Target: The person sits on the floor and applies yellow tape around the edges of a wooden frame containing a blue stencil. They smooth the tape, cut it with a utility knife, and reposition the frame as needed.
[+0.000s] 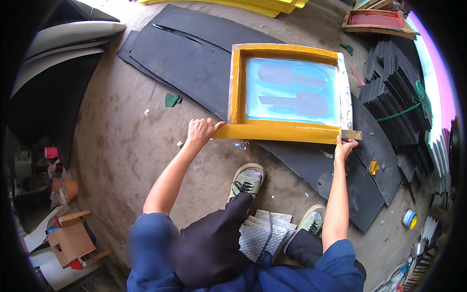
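My left hand [200, 131] holds the near left corner of the yellow printing frame [287, 92], and my right hand [344, 147] holds its near right corner. The frame lies over black foam sheets [194, 63] on the floor [121, 146].

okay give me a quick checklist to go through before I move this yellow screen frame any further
1. Left hand on the screen frame: ok, it grips the near left corner.
2. Right hand on the frame: ok, fingers at the near right corner by the wooden end.
3. Frame over the black sheet: ok, most of it lies on the sheet; the near left corner overhangs the concrete floor.
4. Mesh intact: cannot tell, only blue coating with two long shapes shows.
5. Feet out of the way: ok, both shoes sit behind the near edge.
6. Scraps under the frame: cannot tell, a small bit lies just under the near edge.
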`<state>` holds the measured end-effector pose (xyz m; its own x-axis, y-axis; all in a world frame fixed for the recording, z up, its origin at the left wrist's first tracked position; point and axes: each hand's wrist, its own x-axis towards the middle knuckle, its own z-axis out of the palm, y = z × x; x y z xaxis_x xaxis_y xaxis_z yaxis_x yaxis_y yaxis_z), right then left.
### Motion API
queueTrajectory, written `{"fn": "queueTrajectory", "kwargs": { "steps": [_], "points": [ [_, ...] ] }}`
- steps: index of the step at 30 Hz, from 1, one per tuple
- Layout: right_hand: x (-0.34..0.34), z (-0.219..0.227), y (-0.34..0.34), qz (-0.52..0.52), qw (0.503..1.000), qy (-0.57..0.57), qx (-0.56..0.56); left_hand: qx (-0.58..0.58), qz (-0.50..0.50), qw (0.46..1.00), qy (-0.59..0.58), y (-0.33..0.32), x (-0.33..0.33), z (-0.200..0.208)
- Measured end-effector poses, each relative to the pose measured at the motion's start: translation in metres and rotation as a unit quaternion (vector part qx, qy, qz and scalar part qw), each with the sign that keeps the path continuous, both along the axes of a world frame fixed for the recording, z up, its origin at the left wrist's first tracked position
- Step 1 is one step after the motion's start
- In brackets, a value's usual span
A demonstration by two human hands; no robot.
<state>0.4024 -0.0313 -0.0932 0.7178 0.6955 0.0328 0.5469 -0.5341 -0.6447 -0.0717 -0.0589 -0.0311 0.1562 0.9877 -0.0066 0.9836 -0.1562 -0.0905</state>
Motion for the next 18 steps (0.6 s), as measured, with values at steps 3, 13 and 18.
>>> {"fn": "queueTrajectory", "kwargs": {
  "steps": [3,13,18],
  "points": [
    [0.003,-0.003,-0.003,0.019,1.000,0.008,0.000,-0.029,0.047,0.998,0.003,-0.002,0.006,-0.008],
    [0.009,-0.007,-0.002,0.041,0.999,0.003,-0.009,-0.117,0.115,0.985,0.061,0.015,0.013,-0.024],
    [0.014,-0.005,-0.002,0.040,0.999,0.000,-0.031,-0.178,0.133,0.974,0.032,0.022,0.017,-0.017]
  ]
}}
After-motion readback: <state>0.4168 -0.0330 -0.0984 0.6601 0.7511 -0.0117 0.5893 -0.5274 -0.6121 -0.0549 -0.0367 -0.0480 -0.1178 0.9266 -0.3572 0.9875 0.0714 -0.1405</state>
